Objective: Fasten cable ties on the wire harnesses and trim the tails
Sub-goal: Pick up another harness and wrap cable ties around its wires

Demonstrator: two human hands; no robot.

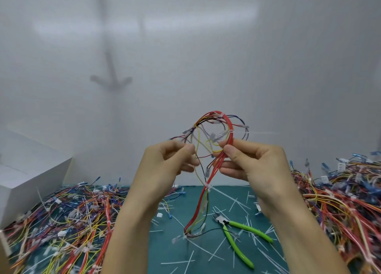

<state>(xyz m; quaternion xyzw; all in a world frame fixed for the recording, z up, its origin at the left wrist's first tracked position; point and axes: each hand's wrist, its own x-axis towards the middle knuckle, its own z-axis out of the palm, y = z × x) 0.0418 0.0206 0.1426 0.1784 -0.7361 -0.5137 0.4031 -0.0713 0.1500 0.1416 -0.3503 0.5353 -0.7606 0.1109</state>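
Red-insulated wires form the main run of the wire harness (230,129), which is held up in front of the chest between both hands, arching in a loop above the fingertips and hanging down between the wrists until its lower end rests on the desk (175,253). Left hand (167,160): fingers curled, thumb and forefinger pinching the thin yellow and dark branch wires at the left side of the loop. Right hand (253,160): thumb and forefinger closed on the red bundle at the right side of the loop, remaining fingers loosely curled beneath it. A white cable tie (207,186) binds the harness just below the hands, level with the wrists. Green-handled cutters (223,220) lie on the green desk surface below the right forearm, handles spread, just beside the hanging end of the harness. White trimmed tails (231,198) are scattered over the surface under and between both forearms. A left pile of harnesses (72,222) lies outboard of the left forearm; a right pile of harnesses (340,201) lies outboard of the right forearm. A white box (31,170) stands beyond the left pile, well apart from the left hand.
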